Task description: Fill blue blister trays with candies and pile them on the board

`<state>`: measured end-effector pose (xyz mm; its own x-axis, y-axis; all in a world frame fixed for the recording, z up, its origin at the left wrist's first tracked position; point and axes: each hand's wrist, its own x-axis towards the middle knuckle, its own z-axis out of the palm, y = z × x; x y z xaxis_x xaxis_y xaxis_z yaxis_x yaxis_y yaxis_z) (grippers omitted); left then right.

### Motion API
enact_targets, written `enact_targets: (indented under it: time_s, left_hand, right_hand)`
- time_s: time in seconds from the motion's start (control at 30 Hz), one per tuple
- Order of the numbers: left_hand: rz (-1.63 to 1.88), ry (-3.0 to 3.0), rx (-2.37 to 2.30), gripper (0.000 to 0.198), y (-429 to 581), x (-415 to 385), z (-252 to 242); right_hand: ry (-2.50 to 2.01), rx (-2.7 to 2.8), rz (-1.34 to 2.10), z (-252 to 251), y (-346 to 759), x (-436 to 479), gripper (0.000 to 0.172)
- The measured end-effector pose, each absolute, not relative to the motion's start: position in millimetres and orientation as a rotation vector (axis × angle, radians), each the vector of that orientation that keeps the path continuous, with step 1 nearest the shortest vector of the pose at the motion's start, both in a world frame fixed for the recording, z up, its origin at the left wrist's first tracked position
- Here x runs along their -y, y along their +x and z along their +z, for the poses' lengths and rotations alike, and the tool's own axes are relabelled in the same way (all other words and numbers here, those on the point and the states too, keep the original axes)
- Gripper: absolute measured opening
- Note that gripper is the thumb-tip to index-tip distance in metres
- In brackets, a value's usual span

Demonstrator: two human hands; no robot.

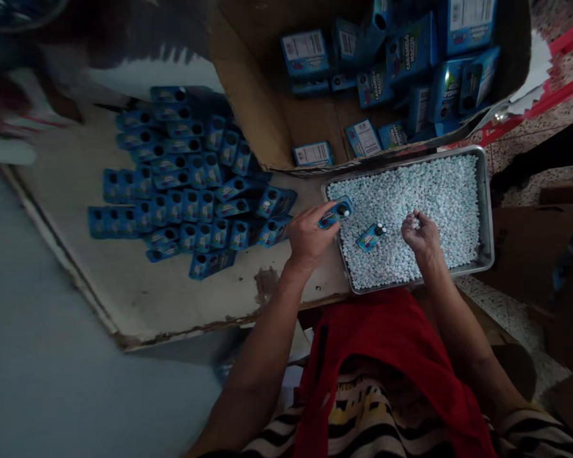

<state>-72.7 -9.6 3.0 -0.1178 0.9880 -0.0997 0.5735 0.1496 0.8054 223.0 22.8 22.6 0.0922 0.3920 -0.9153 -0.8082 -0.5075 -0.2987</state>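
My left hand (308,236) is closed round a small blue box (335,214) with a round hole, held at the left rim of a metal tray (486,210). The tray is filled with small white pellets (434,191). My right hand (420,233) hovers over the pellets with its fingers pinched together on a few of them. Another small blue box (371,236) lies on the pellets between my hands.
Several blue boxes (181,184) lie in rows on the worn white tabletop (124,286) left of my hands. A large cardboard carton (267,108) behind the tray holds more blue boxes (410,57). A red cloth (391,343) covers my lap.
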Motion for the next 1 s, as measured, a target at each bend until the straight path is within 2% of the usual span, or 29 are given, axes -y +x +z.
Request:
enact_targets:
  time_s: [0.23,0.43,0.57,0.7,0.73,0.87,1.0]
  left_hand:
    - [0.961,1.105,-2.133,0.042,-103.8,38.9,-25.1]
    - [0.938,1.129,-2.263,0.045,-121.7,5.9,-66.5]
    - [0.97,1.185,-2.173,0.055,-92.6,22.6,-51.4]
    - [0.978,1.303,-1.762,0.08,-22.7,72.2,-21.3]
    - [0.933,1.28,-1.683,0.076,-7.0,80.7,-17.6]
    - [0.961,1.057,-1.626,0.036,16.6,83.9,-12.5]
    - [1.1,1.038,-1.528,0.038,-2.2,64.5,-1.0]
  right_hand:
    - [-1.577,-0.544,1.581,33.2,215.3,-2.5,0.024]
    - [-1.376,-0.291,1.602,51.6,190.6,-17.8,0.023]
    - [-1.274,-0.202,1.678,66.1,177.3,-27.0,0.024]
    - [-1.316,-0.169,1.635,67.8,174.6,-22.3,0.027]
    - [-1.331,-0.175,1.61,67.9,174.7,-19.8,0.03]
    - [-1.296,-0.159,1.614,75.8,177.2,-11.9,0.032]
    - [-1.276,-0.034,1.598,91.7,183.7,-10.5,0.024]
